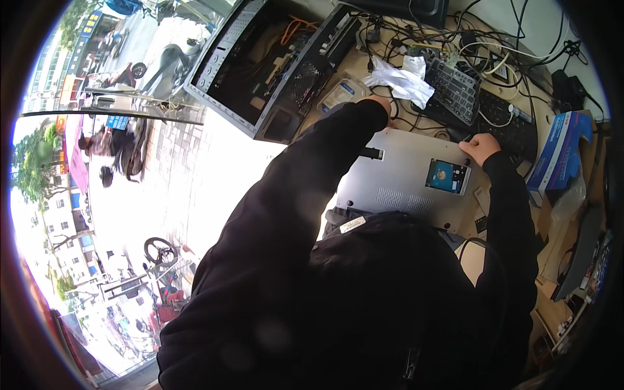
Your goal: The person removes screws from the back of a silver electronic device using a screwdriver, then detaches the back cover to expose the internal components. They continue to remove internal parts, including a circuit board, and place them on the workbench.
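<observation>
A single head-worn fisheye view looks steeply down from above the person's own dark-sleeved torso, which fills the near, lower half. The camera faces a cluttered workbench at the far right, fairly close, with a silver laptop underside near centre. To the left the view falls away to a street far below. Straight edges curve toward the dark round rim.
</observation>
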